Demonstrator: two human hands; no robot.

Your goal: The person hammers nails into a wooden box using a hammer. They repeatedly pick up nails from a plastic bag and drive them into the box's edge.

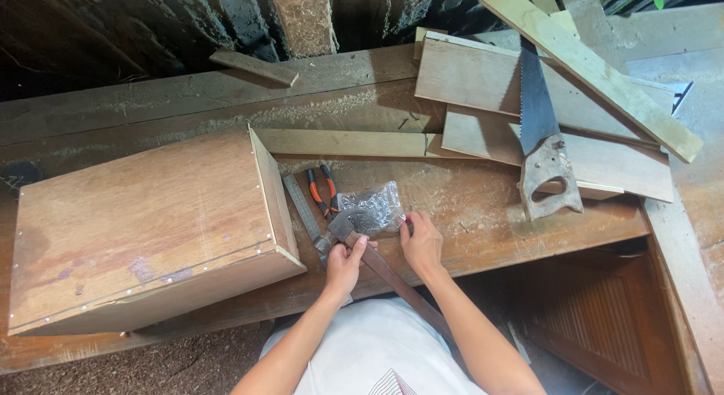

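Dark brown wood forms the long handle of the hammer (377, 263), which slants up from the person's lap toward the lower right corner of the wooden box (151, 229). The left hand (343, 265) has its grip closed around that handle just under the metal head, right of the box's near corner. The right hand (422, 245), farther right of the box, has a narrow grip, fingertips seemingly pinched on the edge of a clear plastic bag (371, 206). What the bag holds is too small to tell.

The bag lies on the surface (483, 214) just right of the box, touching the hammer head. Beside it, closer to the box, lie orange-handled pliers (323, 190) and a metal ruler (304, 211) running along the box's right side. Beyond the box's top right corner lies a pale wooden strip (339, 142). Well to the right of the box, a handsaw (544, 150) rests on stacked planks (603, 165).

The work in hand looks like opening the bag while the hammer is kept ready. Getting anything out calls for the right fingers to part the thin plastic, with the hammer head held off the bag.
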